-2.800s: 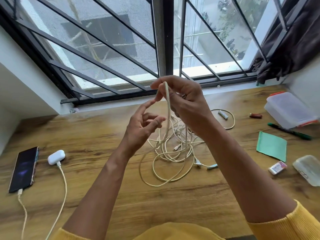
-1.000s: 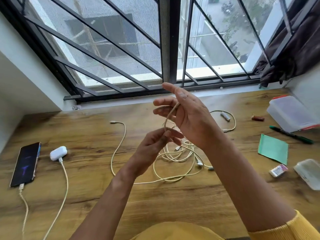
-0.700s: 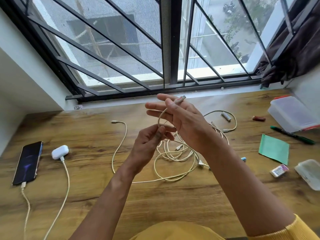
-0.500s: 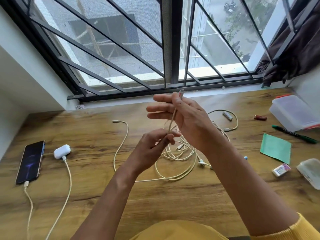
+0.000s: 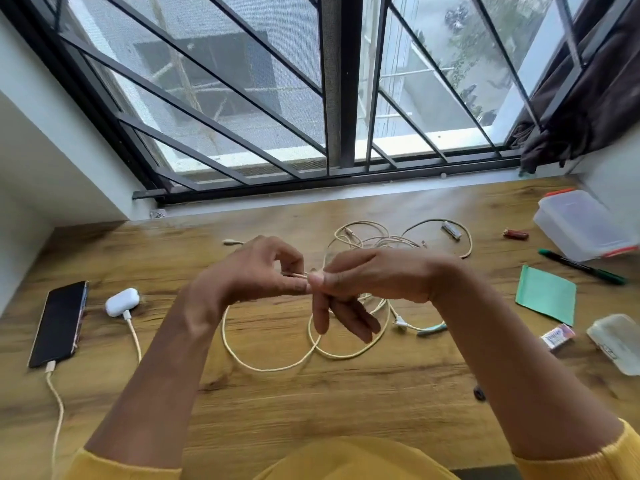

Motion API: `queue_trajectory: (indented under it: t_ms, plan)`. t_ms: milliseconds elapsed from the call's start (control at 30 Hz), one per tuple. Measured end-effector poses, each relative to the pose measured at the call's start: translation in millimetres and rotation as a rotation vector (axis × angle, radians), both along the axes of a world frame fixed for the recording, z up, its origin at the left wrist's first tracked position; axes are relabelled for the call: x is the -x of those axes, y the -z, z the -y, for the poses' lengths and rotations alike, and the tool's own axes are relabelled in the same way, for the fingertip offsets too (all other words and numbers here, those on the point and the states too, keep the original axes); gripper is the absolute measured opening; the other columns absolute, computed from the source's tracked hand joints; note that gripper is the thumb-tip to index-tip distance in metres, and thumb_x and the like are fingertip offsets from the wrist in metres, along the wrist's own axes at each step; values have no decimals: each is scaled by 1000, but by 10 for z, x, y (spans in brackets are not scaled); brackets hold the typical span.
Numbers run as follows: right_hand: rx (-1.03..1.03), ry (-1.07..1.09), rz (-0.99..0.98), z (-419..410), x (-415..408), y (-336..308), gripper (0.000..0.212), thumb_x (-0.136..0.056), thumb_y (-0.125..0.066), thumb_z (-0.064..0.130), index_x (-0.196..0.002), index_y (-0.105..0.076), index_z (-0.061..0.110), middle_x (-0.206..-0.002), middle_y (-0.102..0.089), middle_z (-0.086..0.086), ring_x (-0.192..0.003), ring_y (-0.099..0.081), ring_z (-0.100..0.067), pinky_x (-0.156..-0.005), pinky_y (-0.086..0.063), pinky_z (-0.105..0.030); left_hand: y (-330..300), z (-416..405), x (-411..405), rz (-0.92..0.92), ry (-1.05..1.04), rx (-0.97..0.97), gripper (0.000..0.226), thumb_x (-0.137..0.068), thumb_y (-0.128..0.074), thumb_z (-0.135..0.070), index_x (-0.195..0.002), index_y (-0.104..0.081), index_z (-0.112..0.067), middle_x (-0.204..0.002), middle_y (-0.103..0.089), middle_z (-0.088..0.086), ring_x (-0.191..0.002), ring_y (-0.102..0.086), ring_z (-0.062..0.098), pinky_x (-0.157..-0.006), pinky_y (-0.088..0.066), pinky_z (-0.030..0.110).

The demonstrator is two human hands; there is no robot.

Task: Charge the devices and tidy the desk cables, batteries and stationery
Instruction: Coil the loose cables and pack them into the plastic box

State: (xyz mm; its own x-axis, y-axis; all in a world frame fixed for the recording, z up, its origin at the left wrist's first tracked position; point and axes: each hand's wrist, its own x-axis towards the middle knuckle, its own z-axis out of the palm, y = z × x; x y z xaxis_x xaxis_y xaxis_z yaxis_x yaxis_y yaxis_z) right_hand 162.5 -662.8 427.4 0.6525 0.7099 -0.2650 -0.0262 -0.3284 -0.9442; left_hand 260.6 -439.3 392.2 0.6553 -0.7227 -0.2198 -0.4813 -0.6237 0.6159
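Two hands meet at frame centre — left hand (image 5: 249,275) and right hand (image 5: 363,282) pinching one cream charging cable (image 5: 294,274), its short held span horizontal, its slack looping below them.

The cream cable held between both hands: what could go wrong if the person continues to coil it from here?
1. The cream cable trails into the tangled pile; pulling may tighten a knot.
2. A dragged loop could sweep the battery, which lies inside a loop of the pile, across the desk.
3. Both hands, left and right, pinch near the plug end; a sharp bend there may strain it.
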Motion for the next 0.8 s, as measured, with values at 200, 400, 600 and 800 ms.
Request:
queue_trajectory:
  t_ms: [200,400,600,800]
  plan:
    - [541,160,-44,-182,3,206,51,-113,-38,44,-88,-63,8,-89,-79,-17,-72,-73,-24,-79,-54,-40,-87,18,-75,-8,15,36,24,-92,-81,-33,-70,-73,-29,-70,-69,-4,-71,-59,9,-75,-52,43]
    - [451,508,73,-93,-32,308,38,-113,-45,36,-93,-58,7,-92,-76,-17,-76,-68,-23,-75,-57,-42,-2,-8,29,-120,-30,363,17,-97,-73,-31,-84,-79,-22,-73,-68,10,-67,-53,15,-64,-43,33]
    - [107,584,67,-42,3,283,39,-115,-36,22,-107,-57,-10,-97,-67,-19,-87,-63,-23,-72,-52,-18,115,47,213,-252,-64,640,26,-102,-56,-17,-98,-76,-1,-72,-60,13,-67,-54,19,-66,-49,27]
    - [-307,638,54,-40,-2,330,47,-115,-29,32,-140,-60,7,-134,-70,-8,-128,-65,-18,-113,-43,-36,274,103,394,-377,-71,684,27,-106,-53,-15,-108,-75,1,-84,-70,14,-77,-67,21,-77,-56,30]
